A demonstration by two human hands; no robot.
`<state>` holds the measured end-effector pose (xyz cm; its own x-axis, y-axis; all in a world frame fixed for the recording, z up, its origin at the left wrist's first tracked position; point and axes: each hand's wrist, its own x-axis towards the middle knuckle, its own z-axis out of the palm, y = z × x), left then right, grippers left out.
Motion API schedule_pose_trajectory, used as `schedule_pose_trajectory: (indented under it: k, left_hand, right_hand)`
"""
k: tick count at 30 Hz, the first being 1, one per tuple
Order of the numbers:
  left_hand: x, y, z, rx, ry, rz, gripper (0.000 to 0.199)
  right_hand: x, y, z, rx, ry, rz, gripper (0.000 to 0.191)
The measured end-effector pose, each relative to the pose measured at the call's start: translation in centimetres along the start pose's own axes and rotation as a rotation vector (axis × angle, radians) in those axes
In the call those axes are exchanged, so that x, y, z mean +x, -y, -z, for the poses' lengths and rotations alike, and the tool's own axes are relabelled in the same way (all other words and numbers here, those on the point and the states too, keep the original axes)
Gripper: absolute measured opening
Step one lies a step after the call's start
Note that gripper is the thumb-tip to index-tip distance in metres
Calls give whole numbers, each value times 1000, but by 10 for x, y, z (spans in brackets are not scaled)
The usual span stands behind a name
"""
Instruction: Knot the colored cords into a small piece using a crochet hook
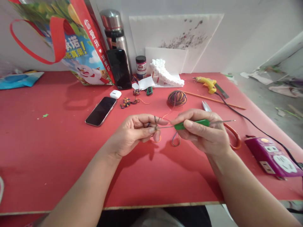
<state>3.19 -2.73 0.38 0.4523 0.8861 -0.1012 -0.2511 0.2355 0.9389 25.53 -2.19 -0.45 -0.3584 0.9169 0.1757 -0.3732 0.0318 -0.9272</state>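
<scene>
My right hand is closed around the green handle of a crochet hook, its thin metal shaft pointing left. The shaft's tip reaches the fingers of my left hand, which pinch multicoloured yarn looped round the forefinger. What the tip catches is too small to tell. A loose loop of yarn hangs between the hands. Behind them lies a multicoloured yarn ball, with a strand running toward my hands.
Orange-handled scissors lie beside my right hand. Further right are a purple box and a yellow glue gun with a black cord. A phone, white case, standing phone and bag are at the left.
</scene>
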Motion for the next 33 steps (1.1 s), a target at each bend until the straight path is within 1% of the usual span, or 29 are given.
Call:
schedule_pose_trajectory:
  k: [3, 5, 8, 10, 15, 17, 22, 26, 30, 33]
  left_hand:
    - [1, 3, -7, 26, -156, -85, 23]
    - [2, 6, -10, 26, -214, -110, 25]
    - [3, 10, -12, 10, -220, -117, 25]
    - [3, 12, -12, -2, -230, -126, 24]
    - [2, 13, -13, -33, -258, -171, 21]
    - [2, 13, -13, -45, -271, -167, 20]
    - [4, 14, -12, -39, -343, -174, 16]
    - [7, 14, -14, -88, -365, -185, 18]
    - [10, 13, -17, -192, -445, -157, 26]
    - [11, 14, -19, -245, -488, -127, 32]
  right_hand:
    - [0, -6, -8, -5, -125, 23, 16]
    - [-3, -11, -12, -52, -154, 38, 17]
    - [-6, -19, -15, -79, -115, 66, 16]
    - [-7, -22, -16, -82, -111, 75, 15]
    - [-2, -22, -19, -86, -173, 58, 20]
    - [-1, -21, -20, -82, -179, 40, 23]
    - [0, -23, -19, -15, -131, 28, 22]
    - [-1, -28, -18, -3, -89, 57, 18]
    - [-4, -31, -21, -63, -117, 130, 16]
    - [-6, -32, -24, -158, -130, 199, 16]
